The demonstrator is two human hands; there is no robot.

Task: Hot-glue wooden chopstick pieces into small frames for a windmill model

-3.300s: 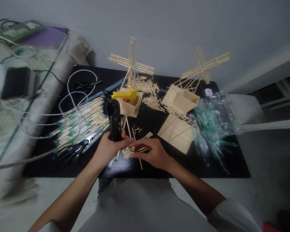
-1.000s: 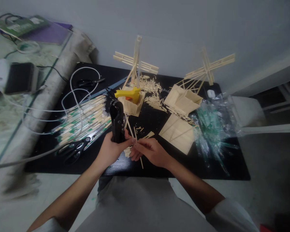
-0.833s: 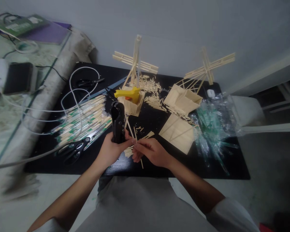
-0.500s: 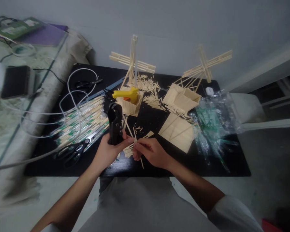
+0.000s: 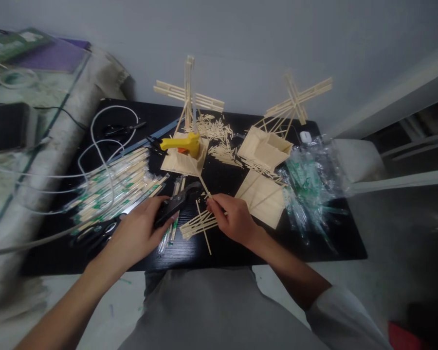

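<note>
My left hand (image 5: 140,226) is wrapped round a black hand cutter (image 5: 173,204), whose hooked jaw points right toward my other hand. Between the thumb and fingers of my right hand (image 5: 233,218) is the near end of a thin wooden stick (image 5: 203,182), which slants up and away to the left. Under that hand lies a flat bundle of joined sticks (image 5: 195,226), with a loose stick (image 5: 206,237) across it; part of the bundle is hidden. Just behind, a yellow glue gun (image 5: 180,143) rests on a wooden windmill-like model's base (image 5: 168,163).
A second windmill-like model (image 5: 266,148) stands right, before a square wooden panel (image 5: 266,204). Cut stick pieces (image 5: 215,129) are heaped between the models. Wrapped sticks (image 5: 113,184), scissors (image 5: 95,233) and a white cable (image 5: 95,126) lie left; crumpled plastic wrappers (image 5: 310,180) lie right.
My hands have moved apart. The cutter has swung from upright to leaning right. My right hand now grips the slanting stick, and the joined bundle lies more exposed on the table.
</note>
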